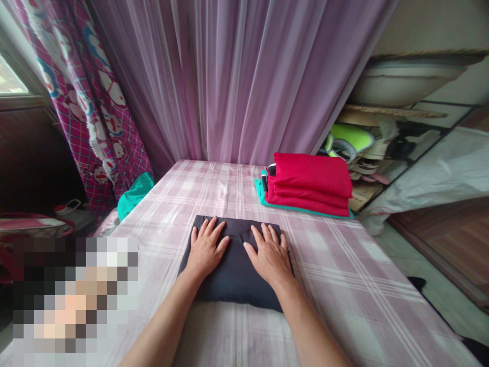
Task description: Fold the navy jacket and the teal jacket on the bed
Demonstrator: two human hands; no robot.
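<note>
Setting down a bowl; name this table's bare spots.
Bare: pink checked tablecloth between folded black cloth and purple curtain, and right of that cloth, nearer than the red fabric stack. Crowded: the stack's corner, and under left hand and right hand.

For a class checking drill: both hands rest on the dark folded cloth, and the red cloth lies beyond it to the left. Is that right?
The left hand and right hand rest on the dark cloth, but the red cloth lies beyond it to the right, as the head view shows.
</note>
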